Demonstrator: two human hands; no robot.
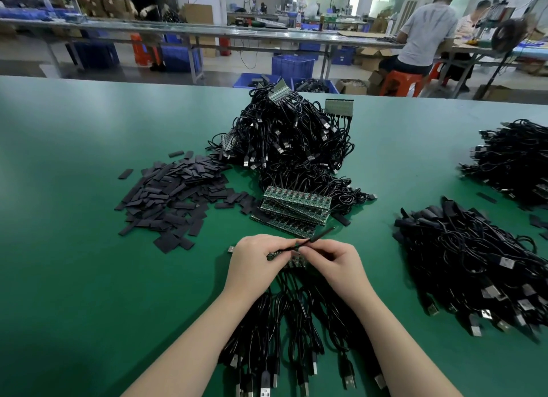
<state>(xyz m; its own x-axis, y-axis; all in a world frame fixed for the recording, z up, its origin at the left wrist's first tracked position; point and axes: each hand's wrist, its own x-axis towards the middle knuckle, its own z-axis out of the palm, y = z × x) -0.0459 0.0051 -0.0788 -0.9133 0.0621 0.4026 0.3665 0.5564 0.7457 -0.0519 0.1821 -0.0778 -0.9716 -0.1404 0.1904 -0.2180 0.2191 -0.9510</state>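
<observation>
Black shrink sleeve [320, 235] is pinched between the fingertips of the left hand [255, 263] and the right hand [336, 263], just above the board strip [296, 261] on the table [118, 278]. The step looks like sleeving; next its mouth must open and slide over one board.

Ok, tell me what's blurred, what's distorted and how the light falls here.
Head view: even, soft light, with faint shadows beside the left hand and right hand; the black sleeve they pinch is motion-blurred; the cable pile at right smears; the green table bows at its far edge and darkens lower left.
</observation>
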